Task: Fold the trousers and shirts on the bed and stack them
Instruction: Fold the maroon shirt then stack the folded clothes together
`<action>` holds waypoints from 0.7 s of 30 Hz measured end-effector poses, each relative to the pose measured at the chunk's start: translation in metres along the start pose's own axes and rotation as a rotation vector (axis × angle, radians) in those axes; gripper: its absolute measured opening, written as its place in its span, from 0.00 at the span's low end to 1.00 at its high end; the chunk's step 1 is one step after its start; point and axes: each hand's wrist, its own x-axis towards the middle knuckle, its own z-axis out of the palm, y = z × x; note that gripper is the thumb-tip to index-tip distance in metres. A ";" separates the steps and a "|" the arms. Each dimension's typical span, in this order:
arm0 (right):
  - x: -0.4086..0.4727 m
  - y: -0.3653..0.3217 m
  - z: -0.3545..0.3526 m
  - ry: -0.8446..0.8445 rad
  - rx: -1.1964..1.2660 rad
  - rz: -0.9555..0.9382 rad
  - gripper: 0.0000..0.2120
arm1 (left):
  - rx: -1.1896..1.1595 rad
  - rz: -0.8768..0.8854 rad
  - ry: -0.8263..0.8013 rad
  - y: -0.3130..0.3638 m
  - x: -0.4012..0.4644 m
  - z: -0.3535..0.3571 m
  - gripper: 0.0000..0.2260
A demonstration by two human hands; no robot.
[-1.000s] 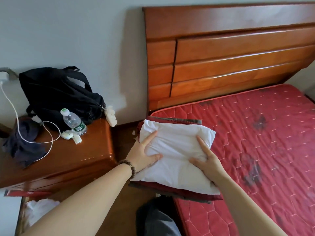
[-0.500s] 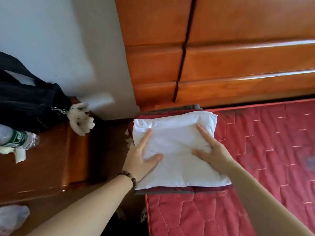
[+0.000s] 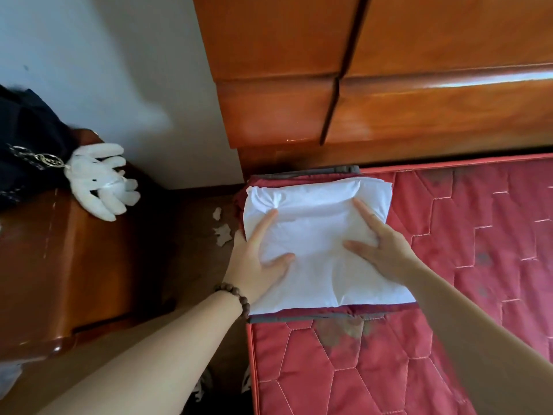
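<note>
The folded white shirt (image 3: 326, 247) sits on top of a small pile at the corner of the bed (image 3: 466, 265) nearest the headboard (image 3: 404, 85), with a dark red garment (image 3: 326, 310) and a grey-edged layer (image 3: 299, 319) showing beneath its near edge. Both hands lie flat on the shirt: the left hand (image 3: 257, 265) rests on its left side with the forefinger pointing up the cloth and the thumb spread across it, and the right hand (image 3: 386, 250) mirrors it on the right, fingers straight, gripping nothing. To my eye this is the squaring-up of the stack, and it looks nearly done. To do it well, I would press evenly with both palms and smooth outward from the middle, so the puckers near the far edge flatten without dragging the shirt off the layers below. The pile's left edge sits right at the mattress edge, maybe slightly past it, though from this angle I cannot tell for certain, so any push should go toward the right, away from the floor (image 3: 191, 235). A light nudge to line the shirt's edges up with the red garment beneath would tidy it. The bedside cabinet (image 3: 74, 265) with its white glove (image 3: 101, 181) is well apart and no concern.
</note>
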 end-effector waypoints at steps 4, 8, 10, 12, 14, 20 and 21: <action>0.005 -0.005 0.000 -0.010 -0.147 0.016 0.37 | 0.061 -0.052 -0.011 0.007 0.000 0.001 0.34; -0.006 -0.013 0.008 0.273 -0.713 -0.008 0.28 | 0.550 0.120 0.304 0.024 -0.011 -0.007 0.26; -0.015 -0.027 0.017 0.502 -0.761 -0.233 0.26 | 0.584 0.328 0.406 0.040 -0.014 -0.005 0.21; -0.013 -0.044 0.034 0.540 -0.809 -0.432 0.24 | 0.597 0.455 0.307 0.058 -0.008 0.007 0.20; -0.002 -0.059 0.053 0.444 -0.874 -0.450 0.26 | 0.727 0.446 0.156 0.069 0.006 0.020 0.22; 0.029 -0.045 0.084 0.282 -0.949 -0.261 0.28 | 1.047 0.226 -0.003 0.021 0.042 0.031 0.28; 0.032 -0.043 0.086 0.278 -0.963 -0.250 0.28 | 1.021 0.210 0.007 0.017 0.044 0.034 0.29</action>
